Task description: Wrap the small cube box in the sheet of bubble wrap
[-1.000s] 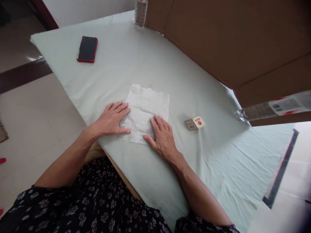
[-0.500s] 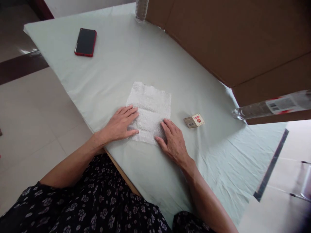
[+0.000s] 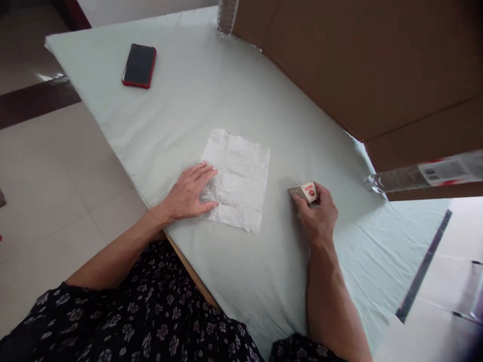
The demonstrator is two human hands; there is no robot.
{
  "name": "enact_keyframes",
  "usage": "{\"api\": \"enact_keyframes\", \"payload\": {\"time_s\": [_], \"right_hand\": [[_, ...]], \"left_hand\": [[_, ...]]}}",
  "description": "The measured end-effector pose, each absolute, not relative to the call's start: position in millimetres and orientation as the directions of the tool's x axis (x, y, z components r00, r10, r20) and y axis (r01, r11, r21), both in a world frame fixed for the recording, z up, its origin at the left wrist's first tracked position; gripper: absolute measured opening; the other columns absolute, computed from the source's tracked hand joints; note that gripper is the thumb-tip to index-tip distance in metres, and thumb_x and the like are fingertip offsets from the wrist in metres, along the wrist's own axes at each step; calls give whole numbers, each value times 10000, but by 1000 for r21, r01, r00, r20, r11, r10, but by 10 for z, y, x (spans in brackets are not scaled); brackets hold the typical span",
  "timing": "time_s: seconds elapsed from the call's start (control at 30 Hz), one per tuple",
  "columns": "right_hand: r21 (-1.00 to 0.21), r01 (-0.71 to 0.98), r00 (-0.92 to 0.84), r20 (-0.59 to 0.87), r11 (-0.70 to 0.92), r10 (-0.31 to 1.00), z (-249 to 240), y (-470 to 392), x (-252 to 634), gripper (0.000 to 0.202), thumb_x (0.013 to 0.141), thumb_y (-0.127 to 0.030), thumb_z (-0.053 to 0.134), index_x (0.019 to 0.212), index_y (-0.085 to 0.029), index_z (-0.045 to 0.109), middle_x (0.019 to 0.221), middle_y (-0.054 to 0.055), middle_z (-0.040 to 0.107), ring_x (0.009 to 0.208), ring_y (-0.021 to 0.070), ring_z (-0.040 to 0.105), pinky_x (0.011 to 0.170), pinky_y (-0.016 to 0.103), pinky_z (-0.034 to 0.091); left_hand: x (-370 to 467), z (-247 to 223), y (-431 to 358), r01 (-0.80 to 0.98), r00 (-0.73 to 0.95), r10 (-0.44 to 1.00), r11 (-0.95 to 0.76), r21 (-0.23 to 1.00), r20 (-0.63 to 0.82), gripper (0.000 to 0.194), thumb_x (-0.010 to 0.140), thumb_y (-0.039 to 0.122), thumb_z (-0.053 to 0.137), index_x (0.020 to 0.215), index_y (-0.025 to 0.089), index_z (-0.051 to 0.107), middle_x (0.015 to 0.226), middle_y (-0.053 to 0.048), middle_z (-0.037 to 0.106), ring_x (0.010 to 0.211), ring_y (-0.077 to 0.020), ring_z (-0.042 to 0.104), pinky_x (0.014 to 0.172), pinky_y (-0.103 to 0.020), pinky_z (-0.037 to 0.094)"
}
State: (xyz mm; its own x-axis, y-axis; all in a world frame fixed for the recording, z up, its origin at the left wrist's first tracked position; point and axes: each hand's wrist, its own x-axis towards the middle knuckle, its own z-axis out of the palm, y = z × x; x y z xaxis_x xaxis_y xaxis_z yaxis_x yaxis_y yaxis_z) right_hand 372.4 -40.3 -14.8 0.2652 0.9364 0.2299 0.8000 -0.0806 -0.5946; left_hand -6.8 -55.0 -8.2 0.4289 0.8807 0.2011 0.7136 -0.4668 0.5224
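A sheet of bubble wrap (image 3: 241,176) lies flat on the pale green tablecloth in front of me. My left hand (image 3: 190,193) rests on its left edge, fingers spread. To the right of the sheet, my right hand (image 3: 320,211) grips a small box (image 3: 308,191) between thumb and fingers. The box has a white face with a red mark and a darker side. My fingers cover its right end. Whether it still touches the cloth, I cannot tell.
A phone (image 3: 139,65) in a red case lies at the far left of the tablecloth (image 3: 181,90). Large brown cardboard (image 3: 358,65) stands at the back right, with a clear plastic bottle (image 3: 407,178) at its lower corner and another clear bottle (image 3: 227,17) at its left end.
My right hand has left the bubble wrap, moved right and closed on the small box. The left hand stays on the sheet. The view has shifted slightly.
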Motion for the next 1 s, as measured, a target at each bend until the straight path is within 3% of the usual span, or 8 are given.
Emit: {"api": "enact_keyframes", "payload": {"time_s": [0.07, 0.17, 0.3, 0.43, 0.63, 0.8, 1.0], "right_hand": [[-619, 785, 268, 294, -31, 917, -83, -416, 3615, 574, 774, -522, 720, 1245, -202, 646, 1051, 92, 741, 846, 244, 676, 851, 489, 578], [-636, 758, 121, 356, 145, 927, 135, -467, 3299, 569, 787, -486, 757, 1279, -229, 632, 1147, 88, 735, 923, 241, 695, 880, 449, 581], [-639, 665, -248, 300, 387, 921, 296, -413, 2756, 510, 860, -420, 715, 1332, -254, 616, 1287, 99, 707, 1132, 266, 683, 994, 437, 548], [-630, 603, -475, 209, 489, 855, 145, -256, 2438, 506, 892, -377, 663, 1376, -247, 597, 1353, 111, 688, 1237, 301, 645, 1061, 496, 504], [-672, 619, -431, 143, 407, 891, -103, -241, 2480, 698, 870, -481, 698, 1495, -263, 476, 1435, 122, 636, 1291, 320, 614, 1094, 550, 469], [-675, 632, -360, 178, 380, 916, -164, -311, 2466, 561, 894, -496, 659, 1400, -272, 564, 1383, 111, 674, 1266, 316, 630, 1078, 553, 480], [-666, 631, -374, 186, 396, 909, -145, -303, 2430, 531, 902, -504, 649, 1371, -265, 583, 1361, 108, 686, 1243, 309, 636, 1067, 543, 479]], "left_hand": [[-54, -76, -546, 720, 435, 884, -457, 522, 174, 795, 852, 493, 683, 1525, 151, 433, 1554, -189, 503, 1516, -367, 369, 1241, -550, 302], [-40, -75, -539, 720, 437, 887, -446, 532, 152, 835, 839, 495, 694, 1550, 174, 396, 1567, -182, 487, 1518, -381, 358, 1240, -568, 287], [-26, -83, -534, 735, 426, 892, -438, 518, 149, 863, 824, 506, 701, 1554, 173, 383, 1555, -182, 499, 1513, -386, 363, 1242, -582, 267], [-3, -63, -537, 749, 430, 893, -437, 499, 136, 863, 810, 475, 715, 1538, 133, 403, 1564, -194, 489, 1510, -376, 371, 1248, -545, 274], [4, -46, -535, 758, 421, 901, -414, 504, 108, 872, 796, 446, 732, 1546, 155, 395, 1577, -173, 483, 1514, -377, 363, 1247, -546, 269], [4, -57, -532, 752, 423, 899, -420, 507, 116, 869, 794, 443, 725, 1544, 155, 392, 1577, -174, 482, 1510, -385, 365, 1243, -560, 270], [5, -32, -534, 762, 422, 903, -405, 505, 88, 872, 794, 426, 723, 1544, 130, 390, 1582, -189, 471, 1514, -381, 360, 1253, -548, 257]]}}
